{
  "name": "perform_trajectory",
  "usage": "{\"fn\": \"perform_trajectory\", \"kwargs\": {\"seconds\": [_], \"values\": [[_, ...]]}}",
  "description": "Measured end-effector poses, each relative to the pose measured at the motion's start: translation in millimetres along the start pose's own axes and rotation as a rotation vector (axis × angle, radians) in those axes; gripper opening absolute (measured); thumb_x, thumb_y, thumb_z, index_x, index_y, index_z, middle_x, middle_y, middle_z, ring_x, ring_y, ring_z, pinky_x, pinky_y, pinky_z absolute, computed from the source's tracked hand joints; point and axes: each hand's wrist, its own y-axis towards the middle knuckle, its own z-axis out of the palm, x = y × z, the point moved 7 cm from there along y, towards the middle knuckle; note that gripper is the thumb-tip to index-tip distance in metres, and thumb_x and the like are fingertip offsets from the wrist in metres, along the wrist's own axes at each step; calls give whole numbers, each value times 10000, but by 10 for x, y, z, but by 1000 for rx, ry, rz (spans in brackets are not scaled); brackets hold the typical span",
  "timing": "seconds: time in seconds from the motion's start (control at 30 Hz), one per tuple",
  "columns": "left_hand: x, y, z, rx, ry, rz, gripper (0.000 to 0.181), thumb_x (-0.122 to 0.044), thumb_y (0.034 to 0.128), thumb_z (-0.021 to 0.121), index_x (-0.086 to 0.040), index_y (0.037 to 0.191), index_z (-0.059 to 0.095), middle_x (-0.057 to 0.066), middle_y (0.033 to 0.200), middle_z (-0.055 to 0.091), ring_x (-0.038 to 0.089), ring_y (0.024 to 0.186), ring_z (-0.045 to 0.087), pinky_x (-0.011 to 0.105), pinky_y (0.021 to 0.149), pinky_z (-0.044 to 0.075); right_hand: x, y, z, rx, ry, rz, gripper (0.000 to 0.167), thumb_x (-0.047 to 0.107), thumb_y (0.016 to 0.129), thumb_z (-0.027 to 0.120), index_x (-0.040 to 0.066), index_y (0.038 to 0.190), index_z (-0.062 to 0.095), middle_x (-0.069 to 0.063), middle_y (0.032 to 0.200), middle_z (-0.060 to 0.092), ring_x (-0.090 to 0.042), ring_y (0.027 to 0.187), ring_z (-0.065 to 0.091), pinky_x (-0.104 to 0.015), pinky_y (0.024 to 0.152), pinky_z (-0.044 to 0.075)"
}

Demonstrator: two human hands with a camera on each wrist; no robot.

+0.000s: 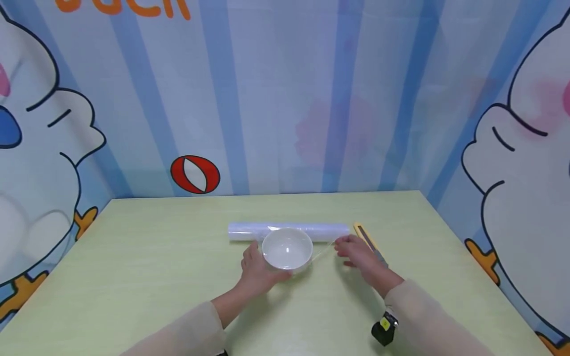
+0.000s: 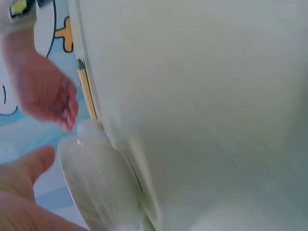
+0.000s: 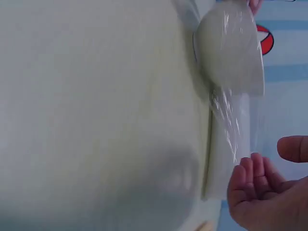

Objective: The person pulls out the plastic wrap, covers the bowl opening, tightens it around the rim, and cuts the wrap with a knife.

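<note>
A white bowl stands upright on the table, with clear plastic wrap lying against its side and stretching off to the right. My left hand holds the bowl from the left, its thumb along the near side and its fingers spread at the left. To the right of the bowl, my right hand is at the outer end of the wrap. Its fingers bend loosely and its thumb stands apart from them in the right wrist view. Whether the fingertips touch the film is hard to tell.
Behind the bowl lies a roll of plastic wrap, left to right. A yellow utility knife rests beyond my right hand, partly covered by it. The pale table ends at a striped, printed curtain.
</note>
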Motion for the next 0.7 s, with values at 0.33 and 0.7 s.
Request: {"fn": "perform_trajectory", "kwargs": {"seconds": [0.33, 0.7], "values": [[-133, -93, 117, -229, 54, 9, 1063, -325, 549, 866, 87, 1317, 257, 271, 1286, 315, 430, 1152, 333, 568, 917, 365, 212, 399, -213, -84, -789, -345, 512, -8, 817, 479, -18, 1325, 414, -246, 1409, 353, -437, 1280, 325, -606, 981, 323], [-94, -45, 217, -235, 11, 31, 1110, -365, 590, 842, 70, 1372, 185, 257, 1357, 277, 436, 1206, 308, 581, 957, 335, 205, 436, -89, -106, -993, -388, 462, 193, 860, 638, 13, 1266, 507, -207, 1230, 555, -369, 1113, 525, -498, 934, 437]]}}
